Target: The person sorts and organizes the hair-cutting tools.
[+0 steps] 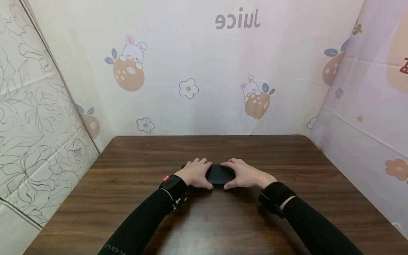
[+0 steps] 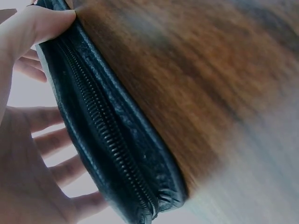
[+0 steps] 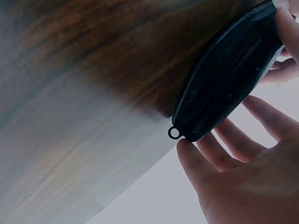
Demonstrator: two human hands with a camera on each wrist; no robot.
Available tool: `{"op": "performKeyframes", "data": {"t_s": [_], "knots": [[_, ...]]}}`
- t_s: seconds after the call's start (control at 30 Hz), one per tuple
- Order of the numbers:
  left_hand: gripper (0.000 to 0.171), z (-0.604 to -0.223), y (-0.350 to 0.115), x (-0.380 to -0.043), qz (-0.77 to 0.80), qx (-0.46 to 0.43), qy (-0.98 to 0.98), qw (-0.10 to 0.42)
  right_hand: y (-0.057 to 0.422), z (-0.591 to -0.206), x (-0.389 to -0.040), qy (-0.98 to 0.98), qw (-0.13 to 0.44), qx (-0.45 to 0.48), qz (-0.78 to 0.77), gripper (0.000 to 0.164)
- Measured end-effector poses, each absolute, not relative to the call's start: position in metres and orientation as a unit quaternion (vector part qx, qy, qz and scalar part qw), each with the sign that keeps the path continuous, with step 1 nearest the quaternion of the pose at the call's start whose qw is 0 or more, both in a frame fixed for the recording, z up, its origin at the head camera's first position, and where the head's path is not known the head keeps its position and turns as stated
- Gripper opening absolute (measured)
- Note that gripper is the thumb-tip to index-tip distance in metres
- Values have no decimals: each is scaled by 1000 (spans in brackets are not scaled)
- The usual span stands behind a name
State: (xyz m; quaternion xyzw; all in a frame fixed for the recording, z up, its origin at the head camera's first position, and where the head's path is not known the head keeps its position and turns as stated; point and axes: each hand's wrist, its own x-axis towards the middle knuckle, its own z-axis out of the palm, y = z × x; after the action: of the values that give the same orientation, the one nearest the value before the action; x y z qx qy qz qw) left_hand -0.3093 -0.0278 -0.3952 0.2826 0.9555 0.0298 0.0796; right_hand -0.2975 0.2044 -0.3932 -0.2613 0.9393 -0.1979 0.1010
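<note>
A black leather zip pouch lies flat at the middle of the table, between both hands. My left hand grips its left side, thumb on the near edge and fingers spread along the far side. From the other side my right hand holds it the same way, both thumbs close together at the near edge. The left wrist view shows a zipper running along the pouch's near side, its teeth meshed. At one end a small dark ring sticks out in the right wrist view, beside a fingertip.
The dark wood-grain table reaches back to a printed curtain with rabbits, fruit and flowers. More curtain hangs along the right edge, and a flower-line panel along the left.
</note>
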Motion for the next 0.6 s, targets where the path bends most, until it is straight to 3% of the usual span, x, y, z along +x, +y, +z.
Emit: {"op": "performKeyframes", "data": {"t_s": [0.33, 0.6], "knots": [[88, -396, -28, -307, 23, 281, 957, 73, 213, -385, -298, 937, 99, -256, -217, 74], [88, -398, -28, -307, 28, 278, 957, 73, 221, -382, -305, 938, 60, -252, -229, 53]]}}
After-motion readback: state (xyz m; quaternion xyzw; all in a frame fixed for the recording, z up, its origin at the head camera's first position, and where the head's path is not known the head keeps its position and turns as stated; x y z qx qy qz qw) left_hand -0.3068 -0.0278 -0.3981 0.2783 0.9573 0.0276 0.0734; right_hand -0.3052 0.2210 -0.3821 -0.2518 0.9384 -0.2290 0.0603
